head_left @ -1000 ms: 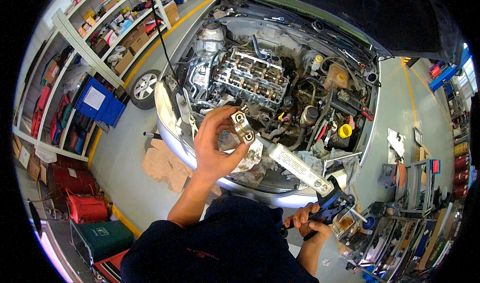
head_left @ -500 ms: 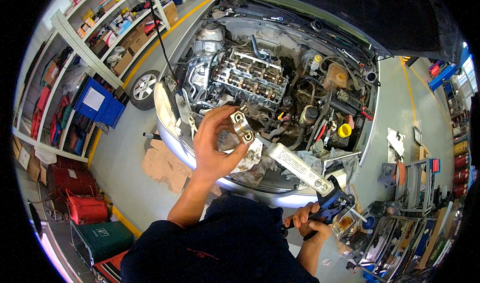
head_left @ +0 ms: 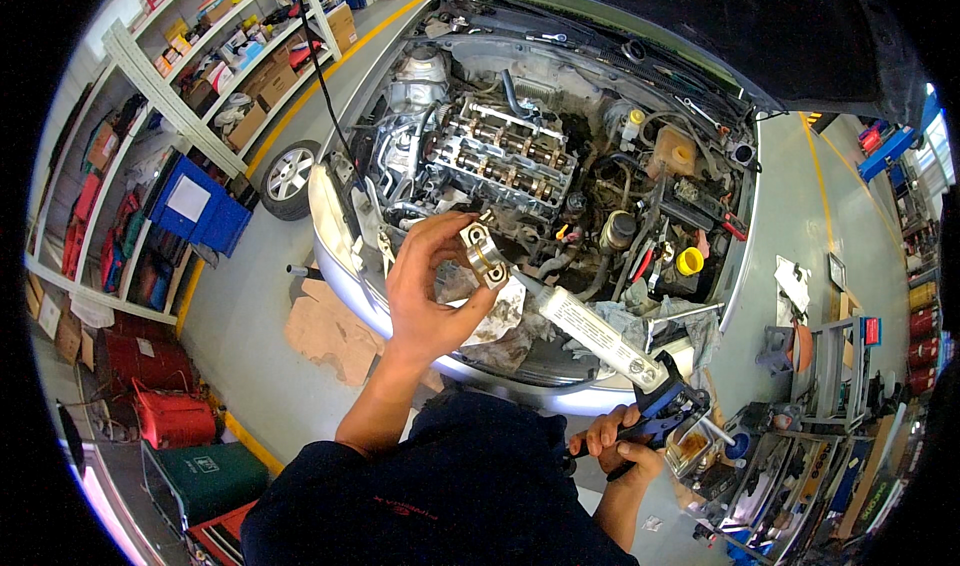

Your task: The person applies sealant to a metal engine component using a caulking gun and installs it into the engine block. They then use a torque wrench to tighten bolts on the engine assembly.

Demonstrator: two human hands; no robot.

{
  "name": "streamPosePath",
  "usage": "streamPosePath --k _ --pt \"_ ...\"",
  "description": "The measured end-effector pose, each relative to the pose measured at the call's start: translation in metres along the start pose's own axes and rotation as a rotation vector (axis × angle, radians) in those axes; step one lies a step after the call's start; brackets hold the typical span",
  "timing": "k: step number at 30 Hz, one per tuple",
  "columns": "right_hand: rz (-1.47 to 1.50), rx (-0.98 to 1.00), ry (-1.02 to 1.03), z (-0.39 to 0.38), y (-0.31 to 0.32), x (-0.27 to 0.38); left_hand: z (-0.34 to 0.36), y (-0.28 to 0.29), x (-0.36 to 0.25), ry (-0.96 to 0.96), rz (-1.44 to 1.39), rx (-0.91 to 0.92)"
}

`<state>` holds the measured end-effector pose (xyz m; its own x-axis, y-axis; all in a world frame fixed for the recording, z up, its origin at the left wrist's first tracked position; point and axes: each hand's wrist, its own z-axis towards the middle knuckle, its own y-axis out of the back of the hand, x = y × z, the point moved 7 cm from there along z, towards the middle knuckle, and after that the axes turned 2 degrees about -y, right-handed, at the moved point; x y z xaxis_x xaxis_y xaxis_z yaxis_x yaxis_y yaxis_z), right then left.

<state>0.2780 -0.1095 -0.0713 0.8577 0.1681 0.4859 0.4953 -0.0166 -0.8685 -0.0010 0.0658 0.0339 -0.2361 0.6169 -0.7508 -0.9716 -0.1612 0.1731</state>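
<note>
Between the thumb and fingers of my left hand (head_left: 425,291) is a small metal bearing cap (head_left: 484,254), its curved inner face and bolt holes turned up toward me. My right hand (head_left: 618,448) is wrapped round the handle of a caulking gun (head_left: 668,402). A white sealant tube (head_left: 598,338) sits in the gun, slanting up to the left. Its grey nozzle points at the cap's lower right edge; whether the tip touches cannot be told. Beyond my hands lies the engine's open cylinder head (head_left: 505,156), with the camshafts showing.
The car's raised hood (head_left: 790,36) hangs over the far right. A yellow cup (head_left: 689,261), rags (head_left: 690,328) and tools lie about the bay's right side. At the left stand shelves (head_left: 225,66) and a wheel (head_left: 290,181). A metal cart (head_left: 835,376) stands at right.
</note>
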Motion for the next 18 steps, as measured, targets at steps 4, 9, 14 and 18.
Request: streamPosePath --k 4,9,14,18 --pt "-0.001 -0.001 0.008 -0.0001 0.0019 -0.0002 0.0012 -0.0003 -0.002 -0.008 0.002 0.0" --pt "0.001 -0.007 0.018 -0.0017 0.007 -0.0006 0.0018 -0.0003 -0.0024 -0.021 0.011 -0.009" --pt "0.021 0.007 0.025 -0.0011 0.0023 -0.0004 0.0032 -0.0003 -0.0041 -0.043 0.015 -0.045" --pt "0.023 0.027 0.042 -0.0007 0.0001 0.0004 0.003 0.0002 -0.0032 -0.041 0.021 -0.038"
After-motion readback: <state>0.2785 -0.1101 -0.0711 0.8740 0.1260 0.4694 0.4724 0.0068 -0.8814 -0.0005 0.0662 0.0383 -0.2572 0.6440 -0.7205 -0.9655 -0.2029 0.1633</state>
